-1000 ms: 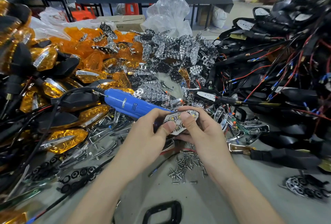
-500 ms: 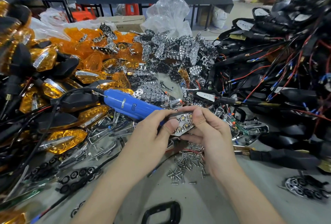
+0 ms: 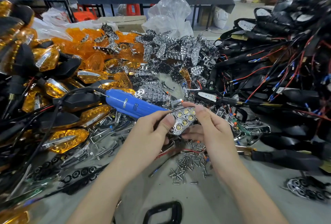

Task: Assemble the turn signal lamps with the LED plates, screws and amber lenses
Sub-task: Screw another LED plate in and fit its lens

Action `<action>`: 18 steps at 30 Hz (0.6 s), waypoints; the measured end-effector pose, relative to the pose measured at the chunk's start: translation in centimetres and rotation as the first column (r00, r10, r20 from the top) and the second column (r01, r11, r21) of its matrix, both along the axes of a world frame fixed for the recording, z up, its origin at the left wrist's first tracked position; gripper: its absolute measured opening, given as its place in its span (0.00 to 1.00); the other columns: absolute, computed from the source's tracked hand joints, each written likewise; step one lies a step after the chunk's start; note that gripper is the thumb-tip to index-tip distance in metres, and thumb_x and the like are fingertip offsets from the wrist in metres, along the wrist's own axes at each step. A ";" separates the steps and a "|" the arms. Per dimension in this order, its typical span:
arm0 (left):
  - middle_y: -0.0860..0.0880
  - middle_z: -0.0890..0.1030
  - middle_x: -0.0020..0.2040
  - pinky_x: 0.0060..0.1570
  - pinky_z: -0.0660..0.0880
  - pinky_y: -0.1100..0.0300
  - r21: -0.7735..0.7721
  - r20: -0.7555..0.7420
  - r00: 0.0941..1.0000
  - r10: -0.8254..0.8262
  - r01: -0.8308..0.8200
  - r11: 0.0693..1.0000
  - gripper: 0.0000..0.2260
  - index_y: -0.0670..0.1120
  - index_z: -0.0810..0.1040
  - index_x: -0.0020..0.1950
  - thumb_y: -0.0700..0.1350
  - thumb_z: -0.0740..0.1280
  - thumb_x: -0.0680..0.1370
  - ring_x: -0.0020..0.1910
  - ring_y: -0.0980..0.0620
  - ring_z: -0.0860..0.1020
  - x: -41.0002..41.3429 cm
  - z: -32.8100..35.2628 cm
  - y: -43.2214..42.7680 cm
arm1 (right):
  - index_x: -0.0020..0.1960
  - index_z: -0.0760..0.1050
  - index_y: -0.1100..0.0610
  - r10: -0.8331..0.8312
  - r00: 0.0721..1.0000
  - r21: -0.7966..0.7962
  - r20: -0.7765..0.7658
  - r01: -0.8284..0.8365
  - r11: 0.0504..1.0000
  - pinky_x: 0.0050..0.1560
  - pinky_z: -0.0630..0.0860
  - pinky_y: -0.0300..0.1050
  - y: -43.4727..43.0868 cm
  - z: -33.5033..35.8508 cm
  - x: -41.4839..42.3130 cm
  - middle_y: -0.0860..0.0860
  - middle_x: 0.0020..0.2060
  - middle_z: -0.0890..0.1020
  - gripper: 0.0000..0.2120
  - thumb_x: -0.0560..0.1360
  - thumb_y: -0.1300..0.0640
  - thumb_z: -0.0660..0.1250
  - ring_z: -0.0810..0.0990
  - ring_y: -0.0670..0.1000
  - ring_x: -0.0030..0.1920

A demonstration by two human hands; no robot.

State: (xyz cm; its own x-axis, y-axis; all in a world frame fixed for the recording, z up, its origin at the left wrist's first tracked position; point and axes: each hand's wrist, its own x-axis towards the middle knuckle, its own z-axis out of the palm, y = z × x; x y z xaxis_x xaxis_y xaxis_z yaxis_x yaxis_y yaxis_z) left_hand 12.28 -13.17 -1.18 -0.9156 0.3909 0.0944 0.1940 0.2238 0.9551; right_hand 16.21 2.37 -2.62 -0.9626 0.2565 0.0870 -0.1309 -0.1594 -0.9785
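Both hands hold one chrome LED plate (image 3: pixel 182 120) with several round reflector cups above the table's middle. My left hand (image 3: pixel 152 130) pinches its left end with the thumb on top. My right hand (image 3: pixel 209 127) pinches its right end, fingers curled under it. A pile of small screws (image 3: pixel 189 166) lies on the table just below the hands. Loose amber lenses (image 3: pixel 93 44) are heaped at the back left. More chrome LED plates (image 3: pixel 175 50) are piled at the back centre.
A blue electric screwdriver (image 3: pixel 130 105) lies left of the hands. Finished amber lamps (image 3: pixel 68 139) crowd the left. Black housings with red and black wires (image 3: pixel 279 66) fill the right. A black frame part (image 3: pixel 163 213) lies at the near edge. Clear plastic bags (image 3: pixel 170 14) stand behind.
The LED plate has been turned between the hands from lying flat and wide to standing more on end, and both hands have shifted their grip on it slightly.
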 end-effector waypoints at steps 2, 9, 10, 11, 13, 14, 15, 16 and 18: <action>0.54 0.79 0.35 0.32 0.70 0.70 -0.009 0.007 0.999 -0.042 0.042 0.999 0.10 0.60 0.81 0.57 0.47 0.61 0.84 0.32 0.61 0.75 0.0 0.1 -0.2 | 0.56 0.85 0.44 -0.014 1.000 0.014 -0.007 0.014 1.000 0.43 0.85 0.46 0.1 0.1 0.0 0.54 0.47 0.88 0.15 0.81 0.44 0.60 0.87 0.53 0.41; 0.65 0.83 0.48 0.46 0.72 0.71 -0.028 -0.019 0.988 -0.156 0.156 0.987 0.16 0.66 0.75 0.59 0.42 0.63 0.83 0.43 0.66 0.78 0.6 0.6 0.0 | 0.53 0.86 0.44 -0.120 0.992 0.093 -0.032 0.123 0.988 0.42 0.85 0.49 0.4 -0.1 -0.1 0.55 0.44 0.88 0.17 0.87 0.52 0.57 0.86 0.55 0.40; 0.63 0.83 0.50 0.47 0.73 0.69 -0.036 -0.035 0.987 -0.155 0.154 0.987 0.15 0.66 0.75 0.59 0.43 0.64 0.83 0.44 0.65 0.79 0.7 0.7 0.0 | 0.53 0.86 0.46 -0.135 0.990 0.109 -0.039 0.138 0.984 0.41 0.85 0.49 0.4 -0.1 0.0 0.55 0.42 0.88 0.17 0.86 0.52 0.58 0.86 0.54 0.39; 0.61 0.84 0.50 0.48 0.74 0.67 -0.037 -0.046 0.987 -0.153 0.152 0.988 0.15 0.65 0.75 0.59 0.44 0.64 0.83 0.44 0.63 0.79 0.7 0.7 0.1 | 0.53 0.86 0.47 -0.149 0.988 0.125 -0.047 0.153 0.980 0.40 0.85 0.48 0.4 -0.1 0.0 0.55 0.42 0.88 0.17 0.86 0.52 0.58 0.85 0.53 0.38; 0.56 0.84 0.50 0.48 0.76 0.64 -0.029 -0.052 0.988 -0.145 0.144 0.989 0.14 0.64 0.76 0.58 0.44 0.64 0.82 0.43 0.60 0.79 0.8 0.8 0.1 | 0.54 0.85 0.50 -0.164 0.984 0.152 -0.064 0.172 0.973 0.38 0.84 0.45 0.5 0.0 0.0 0.54 0.41 0.88 0.17 0.86 0.54 0.58 0.85 0.51 0.38; 0.54 0.84 0.48 0.46 0.76 0.64 -0.027 -0.049 0.989 -0.138 0.137 0.990 0.14 0.64 0.76 0.58 0.43 0.65 0.82 0.41 0.60 0.78 0.8 0.8 0.2 | 0.54 0.85 0.50 -0.167 0.983 0.162 -0.070 0.177 0.971 0.38 0.83 0.44 0.5 0.1 0.1 0.55 0.41 0.88 0.16 0.87 0.54 0.58 0.85 0.51 0.38; 0.53 0.84 0.46 0.43 0.75 0.66 -0.028 -0.047 0.991 -0.129 0.128 0.991 0.14 0.63 0.77 0.58 0.43 0.65 0.82 0.39 0.59 0.78 0.8 0.8 0.2 | 0.55 0.85 0.51 -0.170 0.983 0.169 -0.074 0.180 0.969 0.39 0.83 0.44 0.5 0.1 0.1 0.55 0.41 0.87 0.16 0.87 0.55 0.57 0.85 0.52 0.38; 0.54 0.84 0.44 0.41 0.74 0.67 -0.032 -0.047 0.992 -0.121 0.119 0.992 0.14 0.63 0.77 0.58 0.42 0.65 0.82 0.38 0.60 0.77 0.8 0.8 0.3 | 0.54 0.85 0.51 -0.173 0.982 0.174 -0.079 0.184 0.967 0.39 0.84 0.45 0.4 0.1 0.1 0.55 0.41 0.87 0.16 0.87 0.55 0.58 0.85 0.53 0.38; 0.59 0.84 0.43 0.41 0.75 0.67 -0.043 -0.061 0.993 -0.098 0.096 0.994 0.15 0.64 0.76 0.57 0.41 0.65 0.82 0.39 0.58 0.79 0.9 0.8 0.5 | 0.54 0.85 0.50 -0.174 0.981 0.179 -0.087 0.187 0.966 0.40 0.85 0.48 0.4 0.2 0.2 0.55 0.41 0.87 0.16 0.86 0.55 0.58 0.85 0.59 0.40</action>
State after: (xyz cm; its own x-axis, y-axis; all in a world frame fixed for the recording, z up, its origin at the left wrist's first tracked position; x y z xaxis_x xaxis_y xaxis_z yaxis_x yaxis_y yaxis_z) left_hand 13.19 -12.68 -0.42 -0.8659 0.4822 0.1332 0.2763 0.2390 0.9309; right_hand 16.41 2.78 -2.46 -0.8919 0.3982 0.2145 -0.2096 0.0564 -0.9762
